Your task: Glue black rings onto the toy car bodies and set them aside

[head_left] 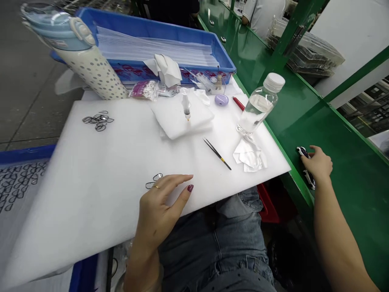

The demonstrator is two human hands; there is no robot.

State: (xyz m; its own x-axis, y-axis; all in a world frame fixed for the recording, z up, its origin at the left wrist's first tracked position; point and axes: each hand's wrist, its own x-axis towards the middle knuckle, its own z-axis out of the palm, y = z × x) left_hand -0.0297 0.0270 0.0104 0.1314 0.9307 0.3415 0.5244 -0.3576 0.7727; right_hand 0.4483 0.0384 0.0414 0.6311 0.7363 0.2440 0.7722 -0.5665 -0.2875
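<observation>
My left hand (162, 207) hovers over the front of the white foam sheet (100, 174), palm down, fingers stretched out and thumb apart. Just beyond its knuckles lie thin black wire-like loops (153, 181), partly hidden by the hand. Off to the right, my right hand (319, 163) reaches onto the green bench surface (340, 194). Its thumb and fingers close around a small glossy black-and-white part (302, 152). A similar black-and-white part (309, 179) lies just below that hand. Black tweezers (217, 154) with a yellow band rest on the foam.
A syringe (186, 106) lies on a foam pad (170, 119). Right of it are a clear bottle (258, 106), crumpled tissue (249, 156), a red pen (238, 103) and a purple case (221, 99). A dotted tumbler (94, 73) and blue tray (146, 26) stand behind. More black loops (99, 120) lie left.
</observation>
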